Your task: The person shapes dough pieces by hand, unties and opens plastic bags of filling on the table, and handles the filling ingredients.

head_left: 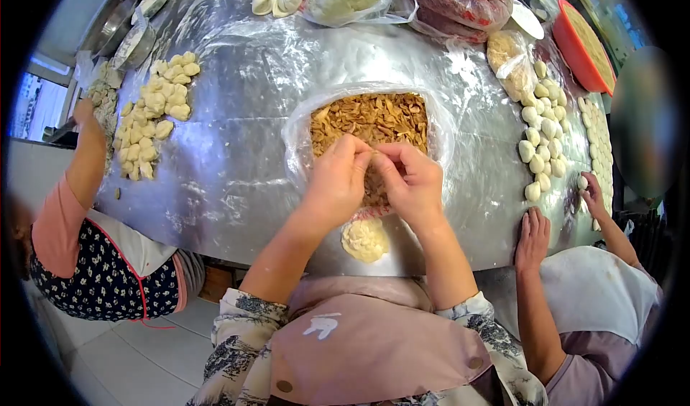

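Taking the plastic bag (pixel 296 139) as your landmark, a co-worker's hand (pixel 84 111) is farthest to its left, at the table's edge. Nearer the bag, on that same side, lie heaped dough pieces (pixel 154 104), perhaps kept there to leave your middle space free. Your left hand (pixel 336 174) is over the bag, thumb and fingers closed in a pinch. The brown slices (pixel 374 115) lie inside the bag, its plastic spread wide, probably so both hands can get in. A flattened dough round (pixel 364 240) sits just on your side of the bag, likely for a short reach. Your right hand (pixel 413 182) pinches too, meeting the left; you cannot tell what, if anything, is between the fingertips. Right of the bag are rounded dough balls (pixel 544 133), with another co-worker's hands (pixel 532 239) near them
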The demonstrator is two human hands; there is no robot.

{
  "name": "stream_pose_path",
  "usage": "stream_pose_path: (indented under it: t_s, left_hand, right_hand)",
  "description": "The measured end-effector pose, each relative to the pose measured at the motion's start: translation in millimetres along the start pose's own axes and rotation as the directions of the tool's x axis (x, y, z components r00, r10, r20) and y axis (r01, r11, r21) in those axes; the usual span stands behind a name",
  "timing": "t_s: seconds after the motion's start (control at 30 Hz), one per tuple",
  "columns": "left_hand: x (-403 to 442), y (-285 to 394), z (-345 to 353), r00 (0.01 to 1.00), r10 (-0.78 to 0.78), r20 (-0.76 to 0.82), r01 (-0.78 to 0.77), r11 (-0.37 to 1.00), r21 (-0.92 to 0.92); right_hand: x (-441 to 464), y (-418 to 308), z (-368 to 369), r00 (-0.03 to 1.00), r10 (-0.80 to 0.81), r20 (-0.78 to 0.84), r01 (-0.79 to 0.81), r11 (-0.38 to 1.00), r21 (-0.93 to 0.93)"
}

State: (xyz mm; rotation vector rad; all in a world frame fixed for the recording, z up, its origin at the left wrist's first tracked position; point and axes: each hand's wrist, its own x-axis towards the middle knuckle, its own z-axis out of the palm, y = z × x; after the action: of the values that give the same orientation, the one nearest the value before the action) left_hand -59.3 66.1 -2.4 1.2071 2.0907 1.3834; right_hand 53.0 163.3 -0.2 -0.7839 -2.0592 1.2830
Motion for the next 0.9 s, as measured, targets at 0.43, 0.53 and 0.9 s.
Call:
stream_pose_path:
  t_s: [0.43,0.53,0.9]
  left_hand:
    - [-11,-9,13,0.941,-0.313,0.129,0.338,0.847,-0.411]
    - [-9,-5,8,0.927,-0.363,0.094,0.367,0.831,-0.418]
    - [4,-14,18,0.958,-0.261,0.119,0.287,0.865,-0.412]
  right_hand:
    - [-3,7,0,0.882,0.404,0.244,-0.472,0.732,0.491]
    - [0,0,4,0.868,0.431,0.249,-0.492,0.673,0.553]
    - [0,11,-8,1.0,0.029,0.011,-0.031,0.975,0.22]
